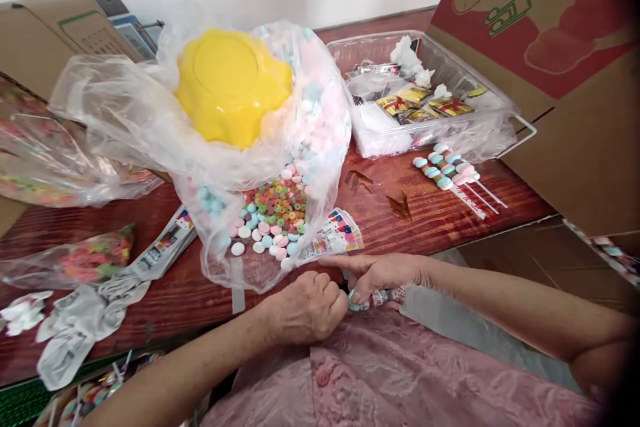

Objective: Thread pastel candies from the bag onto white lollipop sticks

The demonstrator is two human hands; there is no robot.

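Observation:
My right hand (374,276) is closed on a candy skewer (387,296) in a printed wrapper, low in front of my body at the table's edge. Beside it my left hand (311,307) makes a fist, and whatever is inside its fingers is hidden. A small dark bit (344,286) shows between the two hands. Just beyond them lie printed wrappers (333,235), next to an open clear plastic bag (215,260) with pastel candies (265,235) and ring gummies (280,203). An upturned yellow bowl (233,83) rests on the bag.
A clear plastic bin (380,143) holds small packets. Finished candy skewers (445,167) and brown twist ties (400,205) lie nearby. Cardboard boxes (575,120) stand at both sides. To the left are a gummy bag (97,257), more wrappers (165,247) and crumpled gloves (90,320).

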